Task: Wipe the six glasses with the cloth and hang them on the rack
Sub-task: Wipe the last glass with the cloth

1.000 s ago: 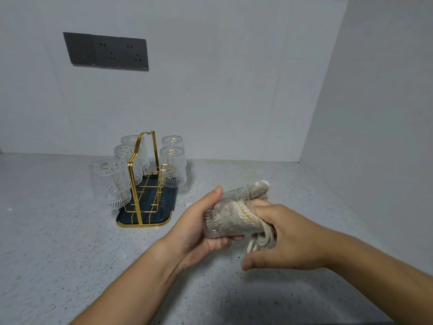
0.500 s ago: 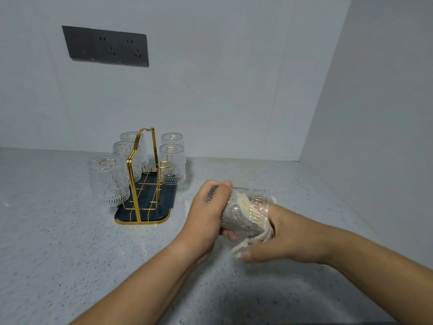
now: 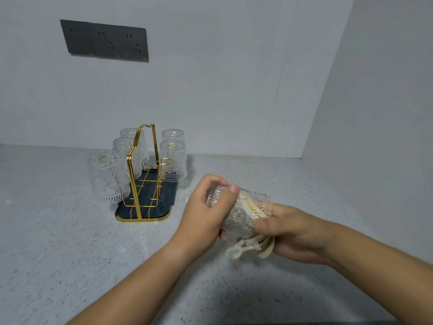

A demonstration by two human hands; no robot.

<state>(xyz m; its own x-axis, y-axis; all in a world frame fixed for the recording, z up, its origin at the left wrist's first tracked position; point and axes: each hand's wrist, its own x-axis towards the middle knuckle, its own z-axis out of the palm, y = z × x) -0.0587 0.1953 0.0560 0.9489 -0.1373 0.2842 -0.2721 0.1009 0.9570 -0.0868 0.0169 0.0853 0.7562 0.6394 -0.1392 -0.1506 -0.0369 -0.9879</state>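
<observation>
I hold the glass (image 3: 236,214) on its side above the worktop (image 3: 70,254), in front of me and to the right of the rack (image 3: 143,174). My left hand (image 3: 206,212) is curled round its base end, thumb across the top. My right hand (image 3: 293,231) grips the cloth (image 3: 248,248) at the glass's open end, thumb pressed on the outside of the glass. Part of the cloth is stuffed inside the glass and a pale, frilled edge hangs below my palm. I cannot see my other right fingers.

The worktop is pale grey stone with fine dark speckles, and it runs back into a corner where two plain whitish walls meet. A dark grey socket panel (image 3: 105,41) sits high on the back wall (image 3: 234,78), up to the left.

The rack is gold wire with a tall loop handle, standing on a dark tray (image 3: 145,207) with a gold rim, near the back wall. Five other glasses (image 3: 109,177) hang upside down on it, three on the left side and two on the right.
</observation>
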